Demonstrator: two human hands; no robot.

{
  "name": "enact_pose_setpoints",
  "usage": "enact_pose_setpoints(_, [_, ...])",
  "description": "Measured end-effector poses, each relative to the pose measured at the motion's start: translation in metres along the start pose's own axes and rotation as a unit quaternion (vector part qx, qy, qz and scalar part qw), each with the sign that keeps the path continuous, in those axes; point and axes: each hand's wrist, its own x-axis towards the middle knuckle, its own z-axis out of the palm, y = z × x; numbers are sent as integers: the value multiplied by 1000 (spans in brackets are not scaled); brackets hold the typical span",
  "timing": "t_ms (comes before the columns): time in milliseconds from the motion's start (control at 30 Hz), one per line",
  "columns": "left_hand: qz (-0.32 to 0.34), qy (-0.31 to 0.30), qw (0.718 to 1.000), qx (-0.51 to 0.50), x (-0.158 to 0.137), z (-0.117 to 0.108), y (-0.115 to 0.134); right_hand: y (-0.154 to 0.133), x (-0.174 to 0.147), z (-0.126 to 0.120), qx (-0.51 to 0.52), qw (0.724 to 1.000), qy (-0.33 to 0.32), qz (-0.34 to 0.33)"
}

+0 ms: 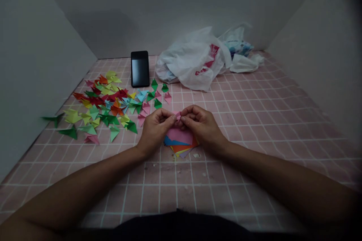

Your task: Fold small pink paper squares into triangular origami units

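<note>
Between my two hands is a small folded piece of pink paper (177, 115), mostly hidden by the fingers. My left hand (158, 126) pinches its left side with thumb and forefinger. On its other side, my right hand (202, 126) grips it the same way. Right below the hands lies a fanned stack of coloured paper sheets (179, 137), pink on top with blue, orange, yellow and purple edges showing. Several small green and pink folded paper pieces (157, 103) sit just beyond my left hand.
A large spread of colourful folded paper pieces (104, 101) covers the left side. A black phone (140, 69) stands behind it. White plastic bags (195, 56) lie at the back. Pale scraps (196, 155) dot the pink checked cloth (254, 120), with walls on three sides.
</note>
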Motion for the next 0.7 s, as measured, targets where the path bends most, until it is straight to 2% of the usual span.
enact_pose_setpoints(267, [-14, -16, 1000, -16, -2, 3, 1, 2, 2, -2, -27, 1000, 3, 8])
enact_pose_setpoints(700, [3, -12, 999, 44, -3, 2, -6, 3, 1, -3, -25, 1000, -4, 7])
